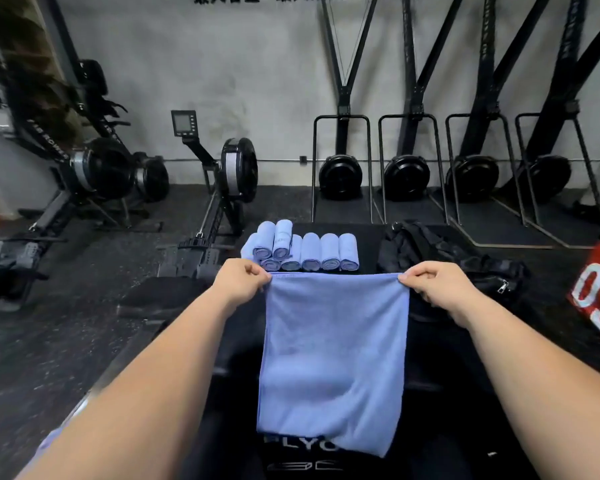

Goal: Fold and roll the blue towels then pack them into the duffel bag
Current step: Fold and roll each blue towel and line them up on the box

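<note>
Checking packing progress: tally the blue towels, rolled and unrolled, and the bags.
rolled blue towels: 8
unrolled blue towel, pinched at its top corners by the left hand and the right hand: 1
black duffel bag: 1
Total: 10
The blue patch beside the left arm is too blurred to count.

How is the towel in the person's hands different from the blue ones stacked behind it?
The held towel hangs open as a sheet; the rolled towels are tight cylinders. The held towel is pinched at its top corners by the left hand and right hand; the rolled towels lie untouched, piled beside the duffel bag. Both are the same blue.
</note>
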